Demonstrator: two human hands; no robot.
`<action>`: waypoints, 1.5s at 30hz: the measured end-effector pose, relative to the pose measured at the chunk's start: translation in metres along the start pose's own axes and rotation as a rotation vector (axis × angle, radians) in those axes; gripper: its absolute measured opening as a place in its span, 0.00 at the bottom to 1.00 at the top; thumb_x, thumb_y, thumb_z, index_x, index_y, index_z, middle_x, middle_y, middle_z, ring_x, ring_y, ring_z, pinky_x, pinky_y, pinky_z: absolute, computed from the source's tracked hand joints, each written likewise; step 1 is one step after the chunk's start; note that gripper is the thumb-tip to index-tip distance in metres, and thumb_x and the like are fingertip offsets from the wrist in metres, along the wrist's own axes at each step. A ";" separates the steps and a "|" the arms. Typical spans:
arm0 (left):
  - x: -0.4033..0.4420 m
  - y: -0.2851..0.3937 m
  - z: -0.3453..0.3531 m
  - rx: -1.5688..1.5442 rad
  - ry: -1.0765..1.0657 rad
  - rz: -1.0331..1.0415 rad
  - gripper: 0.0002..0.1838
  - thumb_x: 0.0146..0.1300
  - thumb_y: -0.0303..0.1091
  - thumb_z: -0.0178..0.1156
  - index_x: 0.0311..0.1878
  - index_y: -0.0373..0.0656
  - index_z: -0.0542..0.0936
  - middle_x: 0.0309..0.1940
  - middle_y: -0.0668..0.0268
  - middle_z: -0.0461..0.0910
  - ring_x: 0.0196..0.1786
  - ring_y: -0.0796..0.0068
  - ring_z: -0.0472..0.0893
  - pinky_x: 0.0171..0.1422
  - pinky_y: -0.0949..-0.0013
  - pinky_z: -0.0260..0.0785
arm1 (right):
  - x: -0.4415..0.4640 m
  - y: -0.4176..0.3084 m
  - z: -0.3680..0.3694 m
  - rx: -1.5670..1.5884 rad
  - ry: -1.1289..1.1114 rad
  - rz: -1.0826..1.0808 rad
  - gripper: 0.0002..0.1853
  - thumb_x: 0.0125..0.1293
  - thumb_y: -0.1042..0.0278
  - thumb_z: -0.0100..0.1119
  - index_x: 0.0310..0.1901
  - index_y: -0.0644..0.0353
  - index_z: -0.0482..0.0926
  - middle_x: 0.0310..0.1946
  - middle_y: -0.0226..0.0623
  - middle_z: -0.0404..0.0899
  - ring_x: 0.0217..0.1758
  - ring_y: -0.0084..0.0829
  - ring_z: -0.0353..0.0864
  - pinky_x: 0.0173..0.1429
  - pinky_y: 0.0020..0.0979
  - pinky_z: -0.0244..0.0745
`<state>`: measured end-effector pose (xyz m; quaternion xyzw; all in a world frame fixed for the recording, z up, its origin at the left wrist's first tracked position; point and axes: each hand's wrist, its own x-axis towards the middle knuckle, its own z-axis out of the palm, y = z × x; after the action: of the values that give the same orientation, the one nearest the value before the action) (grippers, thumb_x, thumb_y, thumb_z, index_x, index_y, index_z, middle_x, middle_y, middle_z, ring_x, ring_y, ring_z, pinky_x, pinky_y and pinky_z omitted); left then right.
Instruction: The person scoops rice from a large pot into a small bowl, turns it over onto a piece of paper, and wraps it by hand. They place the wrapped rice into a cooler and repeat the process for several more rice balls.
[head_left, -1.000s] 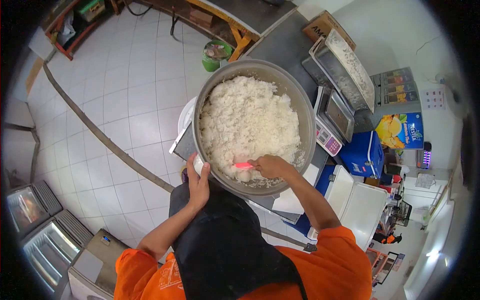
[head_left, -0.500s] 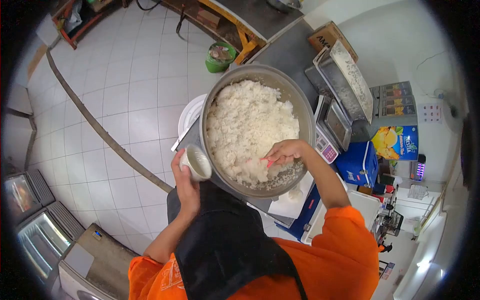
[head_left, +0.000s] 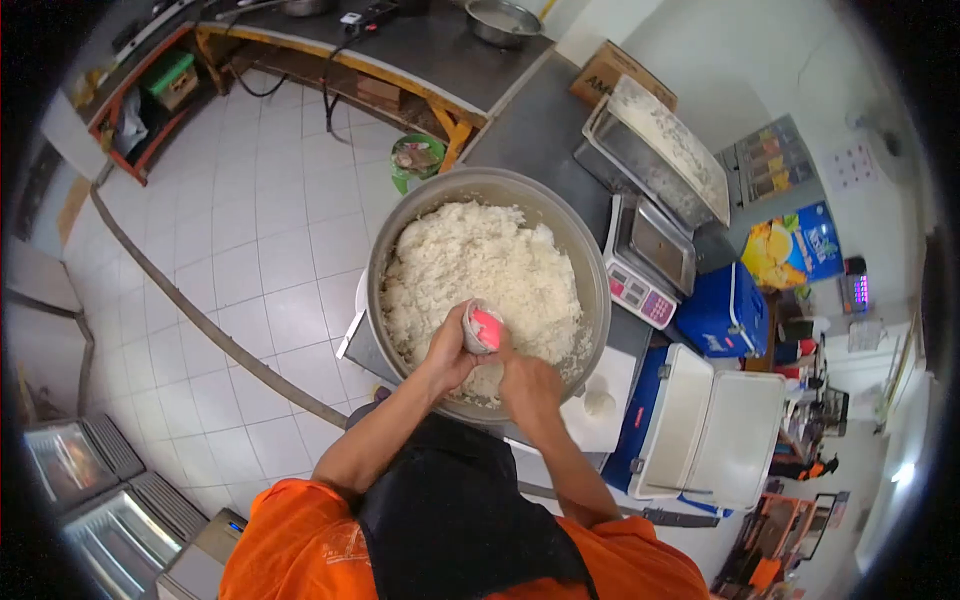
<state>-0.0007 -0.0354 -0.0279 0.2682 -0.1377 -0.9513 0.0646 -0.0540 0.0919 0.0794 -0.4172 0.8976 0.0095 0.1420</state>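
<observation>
A wide metal pot (head_left: 597, 285) holds a large heap of white rice (head_left: 490, 262). Over the near part of the heap, my left hand (head_left: 452, 352) is wrapped round a small white cup (head_left: 474, 338), its mouth tipped up toward me. My right hand (head_left: 528, 388) grips a pink scoop (head_left: 487, 328), whose blade lies in the cup's mouth. The blade hides most of what the cup holds.
Right of the pot stand a digital scale (head_left: 640, 290), a rice-smeared metal container (head_left: 655, 160), a blue cooler (head_left: 722, 312) and an open white cooler (head_left: 708, 430). A green bin (head_left: 416, 160) sits beyond the pot, near a metal bowl (head_left: 503, 22).
My left hand has brought the cup from beside the pot to above the rice. My right hand has lifted the pink scoop out of the rice and into the cup.
</observation>
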 end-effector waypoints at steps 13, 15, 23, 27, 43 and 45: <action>-0.078 0.076 0.016 -0.116 0.119 0.292 0.25 0.79 0.48 0.37 0.66 0.42 0.69 0.62 0.55 0.74 0.62 0.57 0.76 0.62 0.48 0.74 | 0.055 0.012 0.040 0.080 -0.425 -0.412 0.22 0.66 0.69 0.51 0.62 0.50 0.78 0.38 0.51 0.84 0.40 0.52 0.84 0.45 0.49 0.77; -0.087 0.078 0.008 -0.151 0.057 0.300 0.24 0.79 0.46 0.39 0.66 0.42 0.68 0.64 0.56 0.73 0.64 0.57 0.75 0.64 0.47 0.72 | 0.078 0.045 0.082 0.190 -0.565 -0.527 0.20 0.67 0.69 0.52 0.60 0.51 0.80 0.38 0.50 0.85 0.39 0.48 0.84 0.45 0.47 0.77; -0.087 0.071 0.033 -0.144 0.109 0.275 0.23 0.79 0.44 0.38 0.67 0.40 0.67 0.64 0.56 0.71 0.65 0.57 0.74 0.65 0.47 0.72 | 0.136 0.077 0.069 0.361 -1.328 -0.560 0.16 0.75 0.67 0.54 0.61 0.55 0.81 0.22 0.24 0.75 0.24 0.18 0.67 0.29 0.26 0.65; -0.088 0.075 0.041 -0.152 0.127 0.285 0.22 0.79 0.42 0.38 0.67 0.40 0.67 0.63 0.56 0.72 0.65 0.58 0.74 0.65 0.48 0.73 | 0.147 0.105 0.050 0.490 -1.583 -0.194 0.17 0.75 0.67 0.54 0.63 0.56 0.79 0.17 0.17 0.61 0.18 0.13 0.56 0.20 0.21 0.51; 0.013 -0.020 0.020 0.056 0.077 0.059 0.21 0.74 0.54 0.45 0.58 0.52 0.74 0.50 0.66 0.79 0.54 0.70 0.77 0.55 0.53 0.71 | 0.016 0.044 0.026 0.181 0.238 -0.185 0.24 0.66 0.74 0.48 0.65 0.64 0.73 0.25 0.50 0.83 0.24 0.49 0.82 0.32 0.49 0.77; 0.015 -0.019 0.025 0.070 0.076 0.012 0.20 0.74 0.53 0.45 0.57 0.52 0.74 0.49 0.66 0.79 0.54 0.69 0.77 0.56 0.52 0.71 | -0.006 0.022 0.005 0.072 0.147 0.053 0.27 0.64 0.73 0.50 0.67 0.59 0.72 0.28 0.57 0.82 0.32 0.55 0.85 0.38 0.53 0.78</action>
<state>-0.0275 -0.0146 -0.0198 0.3054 -0.1700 -0.9346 0.0661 -0.0660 0.1114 0.0733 -0.3876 0.9160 -0.0497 0.0905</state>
